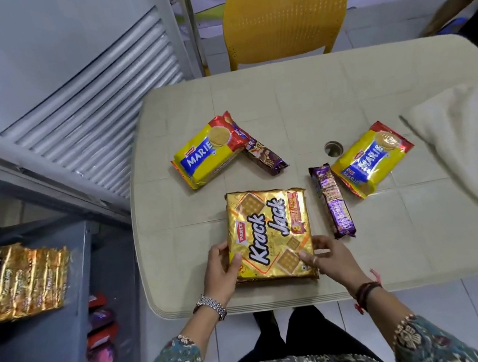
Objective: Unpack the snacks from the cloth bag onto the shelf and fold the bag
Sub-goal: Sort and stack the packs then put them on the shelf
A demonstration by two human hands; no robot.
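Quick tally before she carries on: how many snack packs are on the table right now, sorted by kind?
Marie packs: 2
Purple biscuit rolls: 2
Krack Jack packs: 1, gripped by the left hand and right hand
Total: 5

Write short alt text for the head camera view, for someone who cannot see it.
Both hands, left and right, grip a gold Krack Jack biscuit pack lying on a beige plastic table. Two yellow Marie packs, two purple biscuit rolls and a cream cloth bag lie beyond.
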